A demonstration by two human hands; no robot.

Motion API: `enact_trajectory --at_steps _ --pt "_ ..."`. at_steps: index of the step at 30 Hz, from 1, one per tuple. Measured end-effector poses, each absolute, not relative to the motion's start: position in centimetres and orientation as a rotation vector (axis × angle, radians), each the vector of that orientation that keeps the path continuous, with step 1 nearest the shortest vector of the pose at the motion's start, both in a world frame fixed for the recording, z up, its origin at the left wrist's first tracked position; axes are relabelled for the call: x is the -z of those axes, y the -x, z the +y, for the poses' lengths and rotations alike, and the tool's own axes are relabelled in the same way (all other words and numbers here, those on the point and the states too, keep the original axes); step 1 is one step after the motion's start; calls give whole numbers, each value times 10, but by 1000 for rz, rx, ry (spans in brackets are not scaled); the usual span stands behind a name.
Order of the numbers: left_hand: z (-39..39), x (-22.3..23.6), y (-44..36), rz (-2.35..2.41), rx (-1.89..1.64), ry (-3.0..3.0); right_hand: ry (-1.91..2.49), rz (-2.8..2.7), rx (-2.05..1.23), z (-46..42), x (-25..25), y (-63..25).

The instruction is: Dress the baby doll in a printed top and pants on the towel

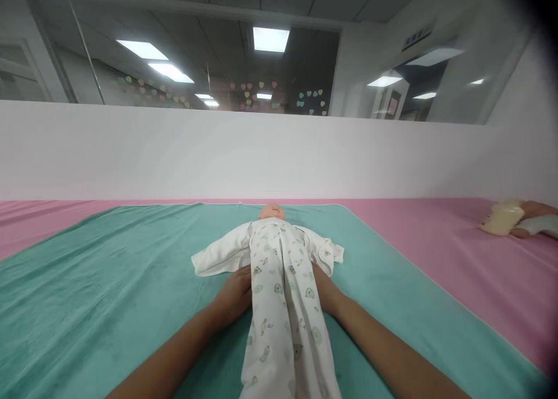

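Observation:
A baby doll (272,211) lies on its back on a green cloth (131,271), its head away from me. White sleeves spread out to both sides of it. Long printed baby clothes (279,288) with small animal figures cover its front and stretch toward me. At the left edge of the clothes is my left hand (238,291), its fingers tucked under the fabric and hidden. On the other side my right hand (325,288) also reaches beneath the clothes, its fingers out of sight. What either hand grips there, I cannot make out.
Pink cloth (392,224) shows around the green one. At the far right lie a pale yellow bottle (501,217) and a brownish shape beside a light cloth. A white wall (261,155) with windows above it stands behind.

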State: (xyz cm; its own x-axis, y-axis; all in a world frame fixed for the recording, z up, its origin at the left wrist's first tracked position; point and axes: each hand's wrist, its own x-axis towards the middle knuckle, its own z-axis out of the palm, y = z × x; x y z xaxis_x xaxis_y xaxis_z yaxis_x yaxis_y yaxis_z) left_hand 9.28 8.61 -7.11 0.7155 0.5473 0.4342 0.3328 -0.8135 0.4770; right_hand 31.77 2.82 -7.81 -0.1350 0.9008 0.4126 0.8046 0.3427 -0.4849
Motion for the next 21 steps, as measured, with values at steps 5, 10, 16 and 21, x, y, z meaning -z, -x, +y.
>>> enact_trajectory --at_steps 5,10,16,21 --pt "77 73 -101 619 -810 -2589 1465 -1753 -351 28 85 -321" --pt "72 79 -107 698 -962 -2763 1471 -1608 -456 26 93 -318" --pt "72 80 -106 784 -854 -2868 1430 -1765 -329 22 79 -319" --pt "70 81 -106 825 -941 -2801 1571 -2046 -155 19 68 -335"
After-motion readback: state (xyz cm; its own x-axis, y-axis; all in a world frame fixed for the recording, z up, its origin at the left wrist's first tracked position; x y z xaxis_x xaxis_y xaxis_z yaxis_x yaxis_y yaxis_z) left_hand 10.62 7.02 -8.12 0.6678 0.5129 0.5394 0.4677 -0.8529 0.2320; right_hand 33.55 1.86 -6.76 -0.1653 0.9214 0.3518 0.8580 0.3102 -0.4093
